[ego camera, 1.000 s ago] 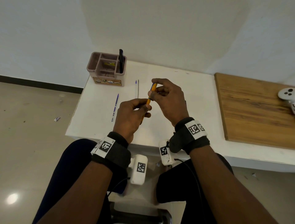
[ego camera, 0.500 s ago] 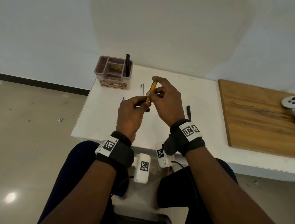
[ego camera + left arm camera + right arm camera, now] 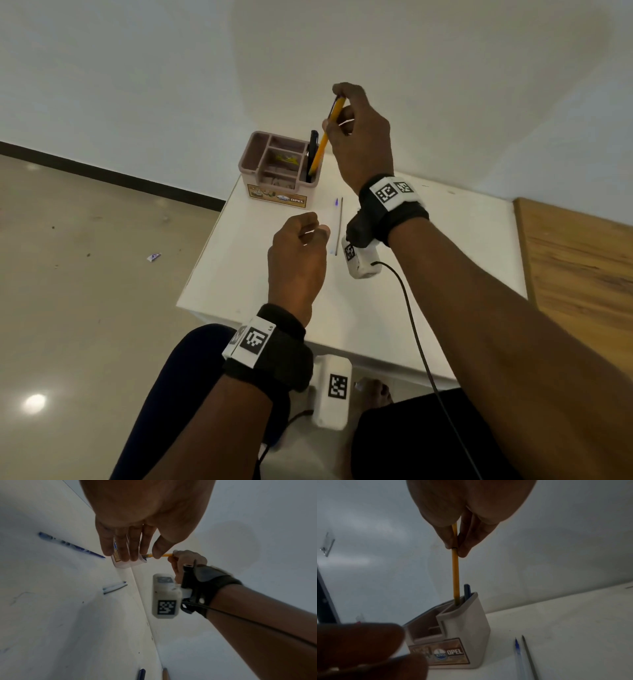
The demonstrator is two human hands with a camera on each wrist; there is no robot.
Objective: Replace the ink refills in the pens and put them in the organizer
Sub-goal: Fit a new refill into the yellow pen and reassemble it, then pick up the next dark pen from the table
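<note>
My right hand (image 3: 337,102) pinches the top of a yellow pen (image 3: 323,144) and holds it nearly upright over the pink organizer (image 3: 274,197). In the right wrist view the yellow pen (image 3: 455,574) has its tip inside the organizer's (image 3: 467,628) tall right compartment, beside a dark pen (image 3: 467,591) that stands there. My left hand (image 3: 301,246) hovers over the white table with relaxed fingers and holds nothing. Two thin refills (image 3: 337,226), one clear with a blue tip and one grey, lie side by side between my hands.
A blue pen (image 3: 72,545) lies on the table left of my left hand (image 3: 126,545). Another dark pen (image 3: 142,674) lies nearer to me. A wooden board (image 3: 582,267) covers the table's right part. The table's left edge (image 3: 205,281) drops to the floor.
My left hand has let go of the yellow pen. My right hand has carried it forward and up to the organizer and lowered its tip into the right compartment.
</note>
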